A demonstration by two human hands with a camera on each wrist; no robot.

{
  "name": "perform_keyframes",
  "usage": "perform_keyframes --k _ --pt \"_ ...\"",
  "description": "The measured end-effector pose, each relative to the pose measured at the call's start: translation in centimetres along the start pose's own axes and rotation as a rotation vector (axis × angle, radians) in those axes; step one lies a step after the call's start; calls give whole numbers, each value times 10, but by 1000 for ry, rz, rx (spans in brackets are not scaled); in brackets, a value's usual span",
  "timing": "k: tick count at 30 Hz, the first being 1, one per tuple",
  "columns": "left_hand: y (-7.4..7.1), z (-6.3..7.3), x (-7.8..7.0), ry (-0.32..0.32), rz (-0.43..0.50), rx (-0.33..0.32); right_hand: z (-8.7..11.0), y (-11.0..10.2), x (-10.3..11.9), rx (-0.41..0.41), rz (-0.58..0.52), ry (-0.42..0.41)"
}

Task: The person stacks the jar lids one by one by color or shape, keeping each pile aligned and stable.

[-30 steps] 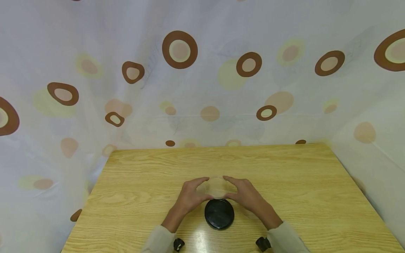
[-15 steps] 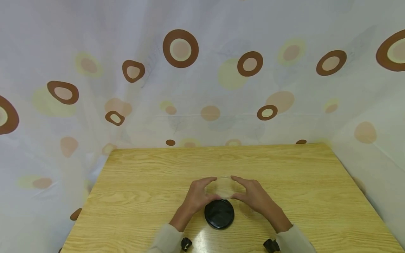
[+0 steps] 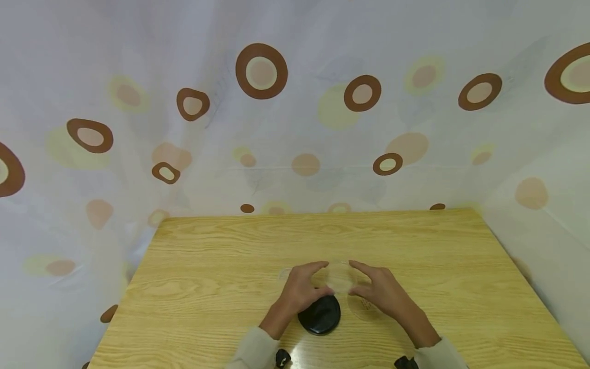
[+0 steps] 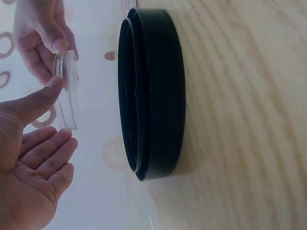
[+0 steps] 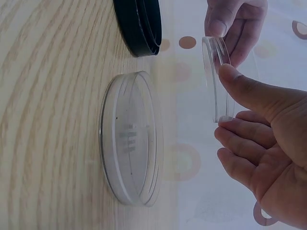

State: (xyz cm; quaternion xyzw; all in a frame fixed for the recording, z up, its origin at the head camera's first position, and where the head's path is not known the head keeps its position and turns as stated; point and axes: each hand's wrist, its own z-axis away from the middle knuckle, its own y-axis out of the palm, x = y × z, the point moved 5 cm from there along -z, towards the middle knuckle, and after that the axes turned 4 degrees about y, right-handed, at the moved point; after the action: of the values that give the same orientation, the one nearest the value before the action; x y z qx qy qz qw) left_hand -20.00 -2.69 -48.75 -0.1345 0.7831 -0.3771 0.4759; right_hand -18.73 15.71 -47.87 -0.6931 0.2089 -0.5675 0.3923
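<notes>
Both hands hold a clear, shallow round dish point(image 3: 340, 278) above the table, one at each side. My left hand point(image 3: 300, 288) pinches its rim between thumb and fingers, as the left wrist view shows on the dish point(image 4: 68, 93). On the opposite side my right hand point(image 3: 380, 289) pinches the rim in the same way. Below the left hand a black round shallow dish point(image 3: 319, 315) lies on the table, its far edge partly covered by that hand. A larger clear round dish point(image 5: 129, 139) rests on the table under the right hand, with a small marking on its base.
The wood-grain table point(image 3: 221, 302) has a patterned curtain point(image 3: 304, 102) behind it and at both sides. A faint clear rim point(image 3: 284, 275) shows on the table left of the left hand. Dark wrist cameras point(image 3: 283, 357) sit below the sleeves.
Both hands have moved right with the clear dish, lately also slightly nearer. The left hand now covers part of the black dish, and a clear rim shows at its left.
</notes>
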Motion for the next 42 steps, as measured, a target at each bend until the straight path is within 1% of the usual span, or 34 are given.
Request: perform_keyframes --k 4,7,13,19,25,34,35,42 --pt "3 -1 -2 12 3 9 3 -1 -3 6 -1 25" --pt "7 -1 -3 1 11 26 7 -2 -5 -4 -2 30" --pt "14 -2 -6 -9 -22 57 13 -3 -10 -10 9 35" --pt "21 -6 -11 8 -47 66 18 -6 -14 -16 9 49" --pt "24 -7 -17 20 -66 76 22 -9 -16 -17 24 70" --pt "34 -11 -22 42 -102 101 29 -10 -22 -39 48 41" --pt "35 -11 -23 39 -99 104 30 -10 -23 -41 49 47" --pt "44 -13 -29 28 -158 139 37 -10 -28 -28 48 54"
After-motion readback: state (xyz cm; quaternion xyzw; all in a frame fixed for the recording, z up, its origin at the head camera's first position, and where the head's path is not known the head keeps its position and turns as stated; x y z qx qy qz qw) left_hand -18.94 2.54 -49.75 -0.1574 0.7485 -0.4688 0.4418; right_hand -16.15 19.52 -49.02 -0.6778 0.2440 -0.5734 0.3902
